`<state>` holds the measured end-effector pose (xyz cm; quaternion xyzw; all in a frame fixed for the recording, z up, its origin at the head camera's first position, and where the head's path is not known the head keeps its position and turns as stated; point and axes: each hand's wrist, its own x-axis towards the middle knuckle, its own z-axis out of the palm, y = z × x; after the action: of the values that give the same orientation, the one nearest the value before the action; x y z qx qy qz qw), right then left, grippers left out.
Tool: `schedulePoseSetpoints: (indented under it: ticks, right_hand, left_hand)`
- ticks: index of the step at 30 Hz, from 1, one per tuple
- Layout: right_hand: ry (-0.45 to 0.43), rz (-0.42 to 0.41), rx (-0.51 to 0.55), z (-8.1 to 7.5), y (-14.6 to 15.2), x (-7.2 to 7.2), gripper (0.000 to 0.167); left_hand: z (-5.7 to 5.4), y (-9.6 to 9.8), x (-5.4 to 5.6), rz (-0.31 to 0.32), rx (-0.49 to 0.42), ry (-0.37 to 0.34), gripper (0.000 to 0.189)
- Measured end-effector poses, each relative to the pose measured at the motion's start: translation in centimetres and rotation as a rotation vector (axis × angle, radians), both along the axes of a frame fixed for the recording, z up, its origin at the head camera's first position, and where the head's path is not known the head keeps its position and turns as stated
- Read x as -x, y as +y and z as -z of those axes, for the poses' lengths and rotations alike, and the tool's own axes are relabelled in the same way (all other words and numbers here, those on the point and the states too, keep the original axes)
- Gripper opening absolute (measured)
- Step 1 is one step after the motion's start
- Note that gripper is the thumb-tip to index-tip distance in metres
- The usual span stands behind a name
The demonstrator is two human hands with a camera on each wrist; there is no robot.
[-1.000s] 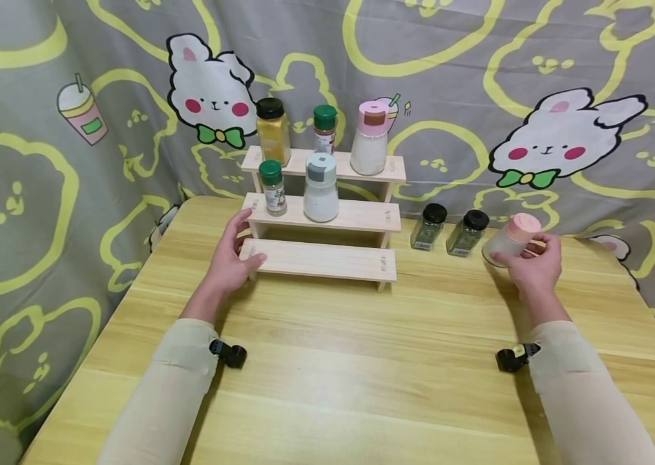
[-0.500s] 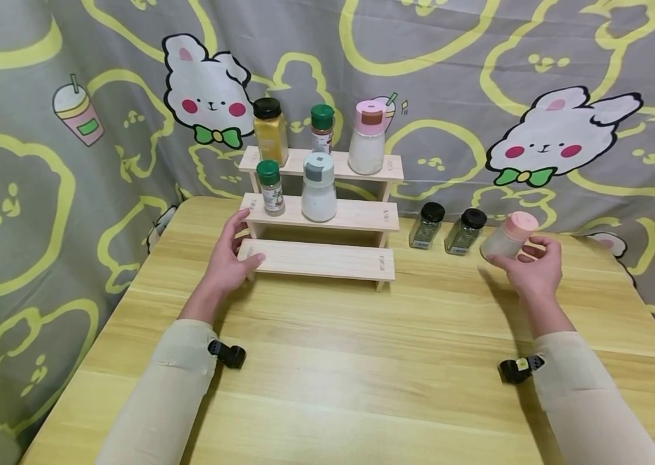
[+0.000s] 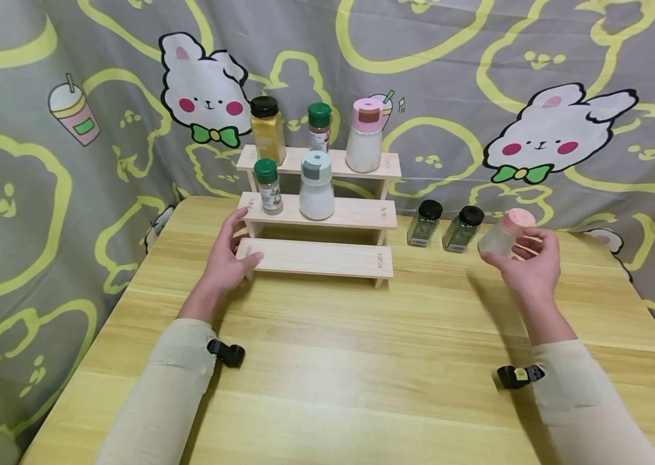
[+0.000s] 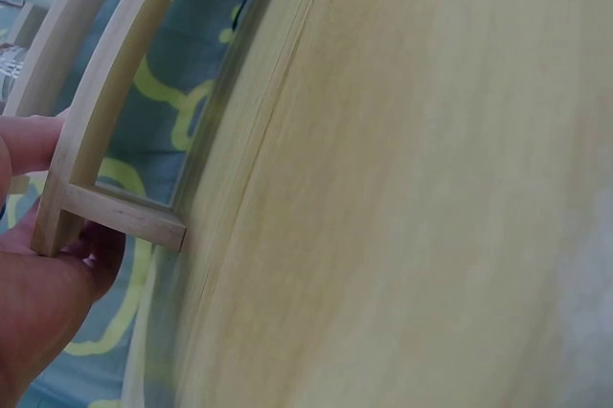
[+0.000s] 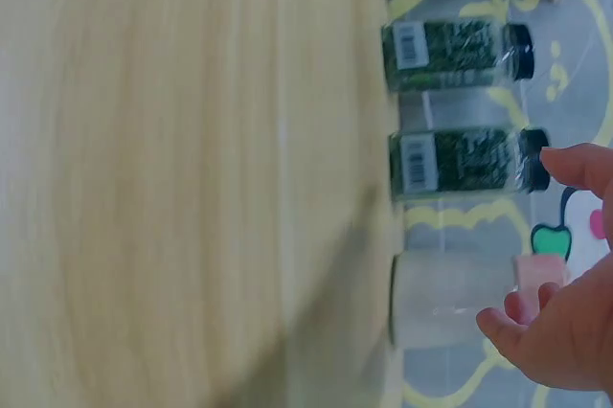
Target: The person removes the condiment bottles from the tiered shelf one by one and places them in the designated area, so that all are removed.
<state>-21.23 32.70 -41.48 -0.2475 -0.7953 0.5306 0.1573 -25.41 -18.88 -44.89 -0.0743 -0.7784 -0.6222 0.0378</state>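
Observation:
My left hand (image 3: 225, 255) grips the left end of the lowest step of a three-tier wooden rack (image 3: 316, 258), thumb on top. In the left wrist view, fingers (image 4: 34, 140) reach around the step's end. My right hand (image 3: 537, 265) is at the pink-lidded jar (image 3: 496, 240) on the right of the table, fingers spread and loosely bent, not wrapped round it. The right wrist view shows the thumb (image 5: 575, 164) by the black cap of a green herb jar (image 5: 469, 161) and the other fingers overlapping the pink-lidded jar.
A second herb jar (image 3: 425, 224) stands nearer the rack. On the middle step are a green-capped shaker (image 3: 270, 194) and a grey-lidded jar (image 3: 317, 194). The top step bears a yellow spice jar (image 3: 268, 139), another green-capped shaker (image 3: 319, 132) and a pink-topped jar (image 3: 365, 145). A patterned curtain (image 3: 438, 51) hangs behind.
My right hand has loosened from the pink-lidded jar and risen slightly, its thumb coming away from the jar's body. The left hand has kept its hold on the rack.

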Motion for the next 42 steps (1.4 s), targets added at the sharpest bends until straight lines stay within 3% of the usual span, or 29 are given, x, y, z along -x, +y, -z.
schedulePoseSetpoints:
  ticks: [10,13,18,21,42]
  right_hand:
    - [0.131,-0.066,0.053,-2.1,-3.0,-0.4,0.078]
    - [0.179,-0.101,0.057,-2.5,-4.2,-0.4,0.077]
    - [0.178,-0.152,0.037,-2.9,-5.9,-0.3,0.077]
    - [0.181,-0.181,0.045,-3.0,-6.8,0.0,0.078]
    - [0.331,-0.329,0.125,-4.1,-13.3,2.2,0.072]
  left_hand:
    - [-0.1,0.0,0.0,0.011,-0.014,-0.025,0.092]
    - [-1.0,0.3,-0.6,0.021,-0.019,-0.033,0.089]
    - [-2.6,0.7,-1.6,0.025,-0.016,-0.028,0.086]
    - [-2.8,0.8,-1.7,0.024,-0.015,-0.027,0.086]
    - [-2.9,0.7,-1.5,0.025,-0.006,-0.016,0.086]
